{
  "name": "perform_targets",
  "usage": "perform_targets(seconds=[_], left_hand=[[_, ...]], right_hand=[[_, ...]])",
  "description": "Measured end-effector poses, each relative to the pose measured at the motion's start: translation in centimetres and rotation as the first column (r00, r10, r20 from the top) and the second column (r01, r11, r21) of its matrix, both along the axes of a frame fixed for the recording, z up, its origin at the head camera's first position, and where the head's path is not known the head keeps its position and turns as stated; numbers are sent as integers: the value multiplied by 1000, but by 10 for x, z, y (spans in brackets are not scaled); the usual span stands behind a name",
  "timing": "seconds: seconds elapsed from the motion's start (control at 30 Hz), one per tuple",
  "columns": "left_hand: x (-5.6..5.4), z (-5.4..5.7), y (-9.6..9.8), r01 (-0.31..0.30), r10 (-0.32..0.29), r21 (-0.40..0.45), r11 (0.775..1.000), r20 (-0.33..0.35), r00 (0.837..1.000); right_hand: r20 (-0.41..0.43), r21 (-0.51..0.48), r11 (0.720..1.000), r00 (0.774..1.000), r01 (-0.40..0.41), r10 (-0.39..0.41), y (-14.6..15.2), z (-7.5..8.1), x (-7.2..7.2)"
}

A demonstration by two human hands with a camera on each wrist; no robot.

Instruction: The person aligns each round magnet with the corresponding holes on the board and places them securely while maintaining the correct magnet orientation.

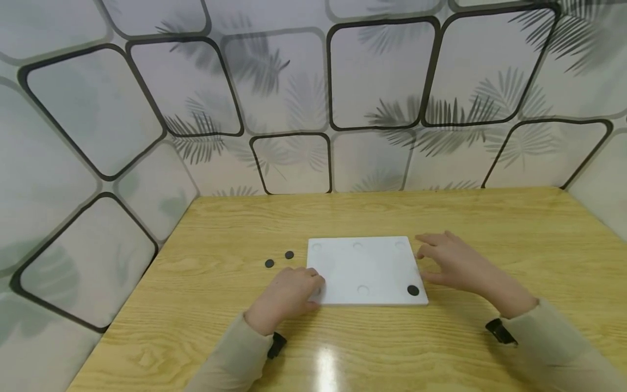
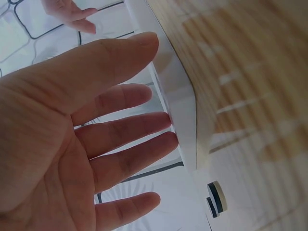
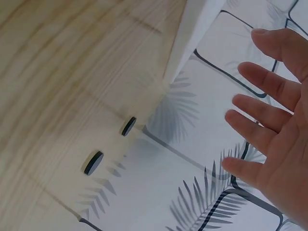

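Note:
A white board [image 1: 362, 267] with shallow round recesses lies on the table, a black disc [image 1: 413, 290] at its front right corner. My left hand [image 1: 290, 294] rests at the board's front left corner, fingertips over it. Its fingers [image 2: 130, 122] look fairly straight in the left wrist view, and nothing shows in its grasp. Beside the board's right edge, my right hand [image 1: 453, 261] hovers with fingers spread, holding nothing. Left of the board lie two more black discs, one farther back [image 1: 289, 254] and one nearer [image 1: 269, 263].
The right wrist view shows two black discs [image 3: 94, 162] on the wooden table; I cannot tell whether they are the left pair. A patterned wall covering [image 1: 294, 109] bounds the table [image 1: 362, 348] at the back and both sides.

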State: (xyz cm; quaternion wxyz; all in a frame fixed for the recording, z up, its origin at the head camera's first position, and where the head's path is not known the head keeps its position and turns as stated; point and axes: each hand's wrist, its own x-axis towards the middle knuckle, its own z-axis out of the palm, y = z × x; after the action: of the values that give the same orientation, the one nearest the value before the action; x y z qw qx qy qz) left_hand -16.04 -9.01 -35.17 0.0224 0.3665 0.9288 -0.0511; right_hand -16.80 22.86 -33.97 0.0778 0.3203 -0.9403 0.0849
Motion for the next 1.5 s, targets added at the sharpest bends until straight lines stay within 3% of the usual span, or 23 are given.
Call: perform_targets(seconds=[0.73,1.07,1.3,1.5], left_hand=[[0,-3,-1,2,-2,5,1000,-8,1000],[0,-3,-1,-1,1,8,1000,-1,1000],[-1,-3,-1,0,0,3,1000,-1,1000],[-1,-2,-1,5,-5,6,1000,-7,1000]], right_hand=[[-170,-1,998,984,-57,56,37,-11,-8],[-154,-7,1000,988,-12,11,56,-15,-15],[-66,27,998,996,61,-59,64,-12,-15],[-41,37,997,997,74,-72,69,-13,-18]])
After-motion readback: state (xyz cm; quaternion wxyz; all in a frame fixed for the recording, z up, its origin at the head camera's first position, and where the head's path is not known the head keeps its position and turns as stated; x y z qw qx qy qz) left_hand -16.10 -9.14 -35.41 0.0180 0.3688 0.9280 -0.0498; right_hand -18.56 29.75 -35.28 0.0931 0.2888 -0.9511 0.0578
